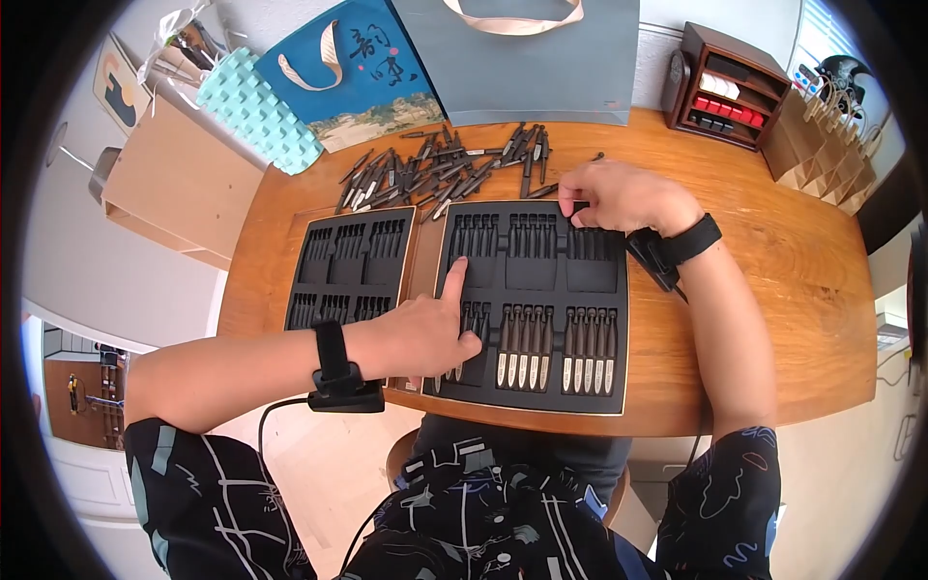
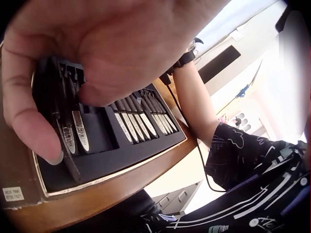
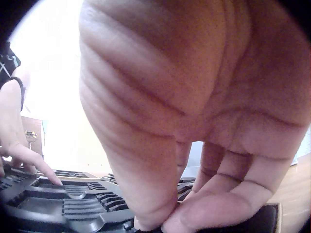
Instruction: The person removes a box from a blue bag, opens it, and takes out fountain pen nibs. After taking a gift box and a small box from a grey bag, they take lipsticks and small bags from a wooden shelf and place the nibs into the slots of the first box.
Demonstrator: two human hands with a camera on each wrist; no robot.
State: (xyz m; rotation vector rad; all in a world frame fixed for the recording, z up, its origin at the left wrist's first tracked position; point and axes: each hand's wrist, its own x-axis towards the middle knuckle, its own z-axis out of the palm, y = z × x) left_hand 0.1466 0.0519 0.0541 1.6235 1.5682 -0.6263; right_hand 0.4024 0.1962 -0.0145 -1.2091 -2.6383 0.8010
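Observation:
A black slotted tray (image 1: 532,275) lies in an open flat box. Dark pen-like sticks (image 1: 525,348) with pale labelled ends fill two lower compartments. My left hand (image 1: 425,333) reaches over the tray's left side. Its straight index finger touches a divider near the upper left compartment. Under that palm, in the left wrist view, several more sticks (image 2: 77,128) stand in a compartment, one tilted out beside a fingertip. At the tray's far right edge, my right hand (image 1: 628,198) brings thumb and fingertips together, with something black between them that looks like the tray's rim.
Beside it lies the box's left half with another slotted tray (image 1: 353,251). Loose dark sticks (image 1: 425,174) are heaped behind. Further back stand a blue paper bag (image 1: 353,72), a grey bag (image 1: 536,68), a small brown cabinet (image 1: 725,87) and kraft bags (image 1: 822,145).

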